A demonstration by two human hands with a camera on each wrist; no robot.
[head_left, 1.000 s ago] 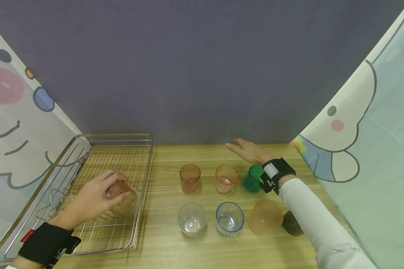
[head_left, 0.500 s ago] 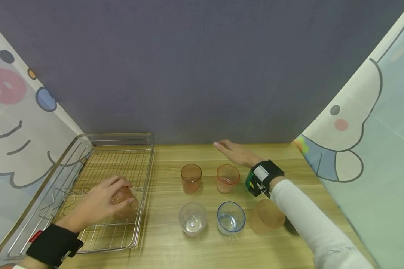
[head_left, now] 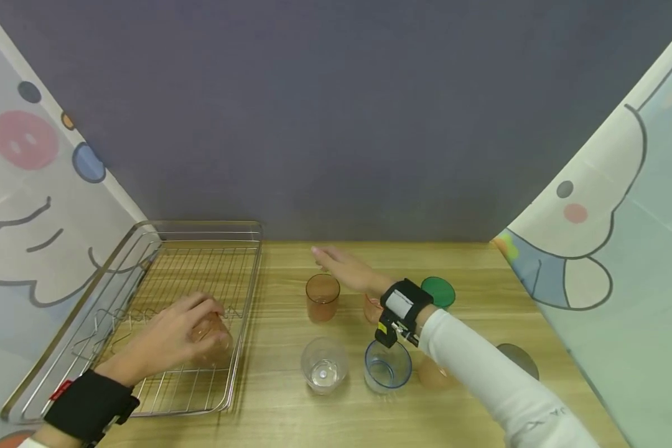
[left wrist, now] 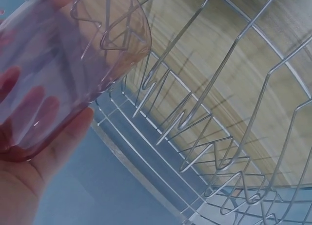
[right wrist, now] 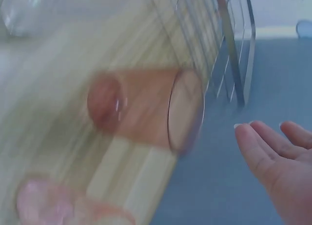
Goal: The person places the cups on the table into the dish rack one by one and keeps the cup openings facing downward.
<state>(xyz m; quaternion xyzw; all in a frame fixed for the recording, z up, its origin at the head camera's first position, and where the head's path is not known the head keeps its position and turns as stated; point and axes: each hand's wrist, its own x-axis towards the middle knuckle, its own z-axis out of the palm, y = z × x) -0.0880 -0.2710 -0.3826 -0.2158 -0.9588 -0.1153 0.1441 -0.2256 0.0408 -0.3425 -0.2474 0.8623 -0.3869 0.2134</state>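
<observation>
My left hand (head_left: 162,339) grips a see-through pinkish cup (head_left: 214,348) inside the wire dish rack (head_left: 201,222). In the left wrist view the thumb and fingers wrap round this tilted cup (left wrist: 53,84), above the rack's bent wire prongs (left wrist: 214,157). My right hand (head_left: 350,270), fingers extended and holding nothing, is over the table just behind an upright amber cup (head_left: 322,305). The right wrist view shows the right hand (right wrist: 278,161) apart from that cup (right wrist: 146,110), near its dark rim. A red-rimmed cup (head_left: 372,308) is partly hidden by the right wrist.
In front stand a clear cup (head_left: 325,367) and a blue-rimmed cup (head_left: 388,373). To the right are a green cup (head_left: 438,291), a peach cup (head_left: 434,374) and a dark grey one (head_left: 518,359), some partly behind the right arm. A dark wall (head_left: 336,124) backs the table.
My right hand has moved left, from behind the red-rimmed and green cups to behind the amber cup. The left hand keeps hold of the pinkish cup in the rack, after a slight shift.
</observation>
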